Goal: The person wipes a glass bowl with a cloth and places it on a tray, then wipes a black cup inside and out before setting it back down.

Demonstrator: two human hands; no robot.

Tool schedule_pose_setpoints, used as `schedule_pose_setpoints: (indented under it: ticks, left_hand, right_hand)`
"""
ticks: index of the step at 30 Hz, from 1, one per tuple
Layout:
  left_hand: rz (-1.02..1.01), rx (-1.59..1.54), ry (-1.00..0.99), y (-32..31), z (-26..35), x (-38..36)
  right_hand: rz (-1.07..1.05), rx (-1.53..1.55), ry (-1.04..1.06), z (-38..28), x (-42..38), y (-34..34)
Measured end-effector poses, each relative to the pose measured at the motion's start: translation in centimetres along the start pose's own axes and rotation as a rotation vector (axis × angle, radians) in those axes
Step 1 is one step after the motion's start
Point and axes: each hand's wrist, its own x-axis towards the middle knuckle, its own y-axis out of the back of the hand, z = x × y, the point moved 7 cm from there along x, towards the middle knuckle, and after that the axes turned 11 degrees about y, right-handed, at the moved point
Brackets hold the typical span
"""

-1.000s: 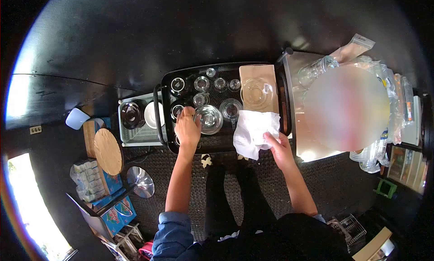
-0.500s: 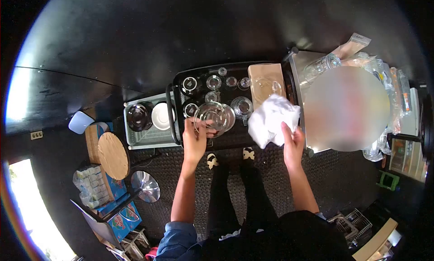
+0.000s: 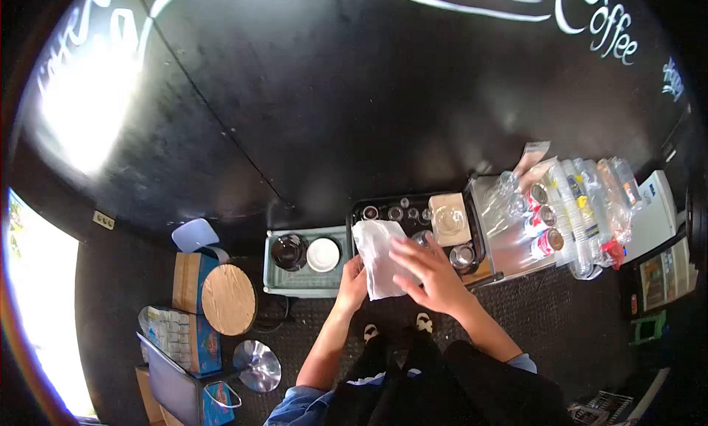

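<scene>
A white cloth [image 3: 380, 260] is spread out in front of me, above the left part of a black tray [image 3: 357, 210]. My left hand [image 3: 353, 284] is closed on the cloth's left edge; whatever may be under it is hidden. My right hand [image 3: 435, 278] lies over the cloth's right side, open with fingers apart. Behind the hands, a glass vessel on brown paper [image 3: 450, 221] and another glass vessel [image 3: 462, 256] stand on the tray's right side. Several small glasses [image 3: 396, 213] line its back, partly covered by the cloth.
Left of the tray, a pale green rack [image 3: 302, 288] holds dark dishes [image 3: 288, 253] and white dishes [image 3: 322, 255]. To the right, a metal surface [image 3: 505, 241] carries cans [image 3: 546, 242] and plastic-wrapped cups [image 3: 582, 205]. A round wooden stool [image 3: 229, 299] stands at left.
The cloth, bunched in my right hand before, is now spread between both hands. The clear glass vessel in my left hand is out of sight. My view has tilted up and shifted left.
</scene>
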Motion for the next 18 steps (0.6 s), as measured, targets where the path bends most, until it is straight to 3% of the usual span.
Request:
schedule_pose_setpoints:
  ticks: [5, 7, 8, 11, 12, 17, 18]
  left_hand:
    - [0.011, -0.267, 0.041, 0.0, 2.6, -3.5]
    - [-0.5, -0.643, -0.03, -2.0, 5.6, -5.5]
    - [-0.616, -0.779, -0.115, -2.7, 6.7, -6.9]
    - [-0.552, -0.985, -0.098, -2.5, 7.6, -7.4]
    - [-0.284, -0.75, -0.141, -2.5, 8.5, -8.1]
    - [-0.415, -0.698, -0.377, 0.2, 10.2, -9.1]
    - [-0.439, -0.68, -0.432, 1.1, 10.4, -9.5]
  right_hand:
    - [0.06, -0.082, 0.075, -3.6, 3.9, -0.3]
    - [0.048, -0.078, 0.087, -5.7, 5.3, -0.5]
    - [0.052, -0.179, 0.098, -6.8, 5.9, -0.3]
    - [0.033, -0.282, 0.125, -8.8, 7.4, -1.6]
    - [0.017, -0.308, 0.149, -9.6, 7.8, -2.5]
    - [-0.131, -0.072, 0.389, -14.4, 7.2, -4.7]
    - [-0.115, -0.077, 0.361, -13.7, 7.6, -4.8]
